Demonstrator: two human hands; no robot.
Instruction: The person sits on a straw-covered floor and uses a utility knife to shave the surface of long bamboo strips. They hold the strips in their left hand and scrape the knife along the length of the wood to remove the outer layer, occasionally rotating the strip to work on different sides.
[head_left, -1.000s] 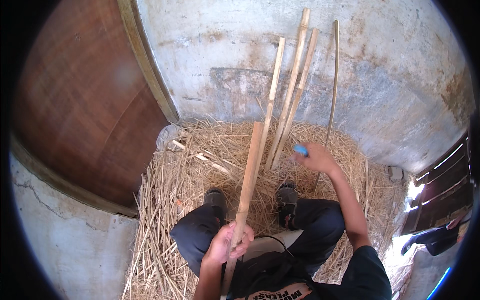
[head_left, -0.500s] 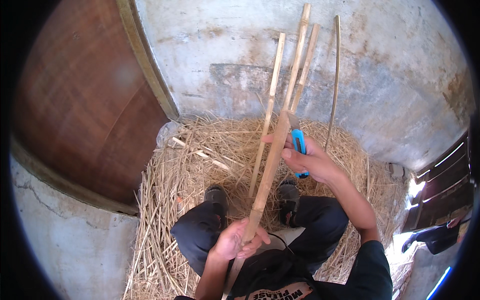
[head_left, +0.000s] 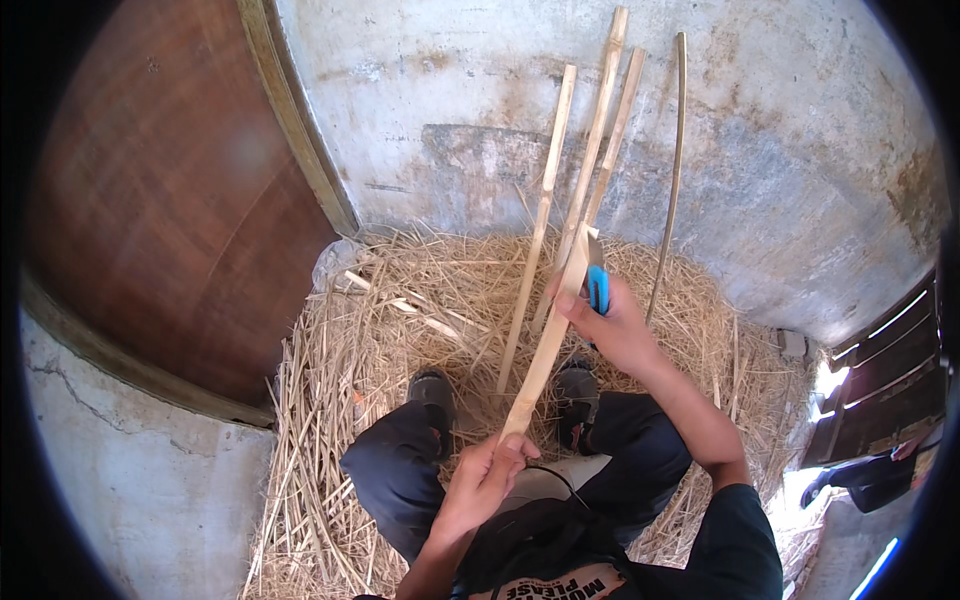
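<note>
A long, flat bamboo strip (head_left: 541, 375) slants away from my lap, its pale face up. Near its lower end my left hand (head_left: 481, 482) is closed on it, thumb on top. My right hand (head_left: 622, 326) grips a blue utility knife (head_left: 598, 290) beside the strip's far end. The right thumb presses on the strip, and fingers reach behind it. The knife's metal blade lies along the strip's right edge close to the tip, where a small pale curl or split shows. Most of the knife handle is hidden in my palm.
Several bamboo sticks (head_left: 545, 190) lean on the stained concrete wall (head_left: 480, 60), with a thinner dark one (head_left: 676, 150) to their right. Straw and shavings (head_left: 330, 440) cover the floor around my shoes (head_left: 432, 392). A brown door panel (head_left: 170, 190) stands left; another person's leg (head_left: 865, 472) shows right.
The bamboo strip has been turned over from its darker face to its paler one. My left hand has rolled over with it, and the right hand has closed further round the knife.
</note>
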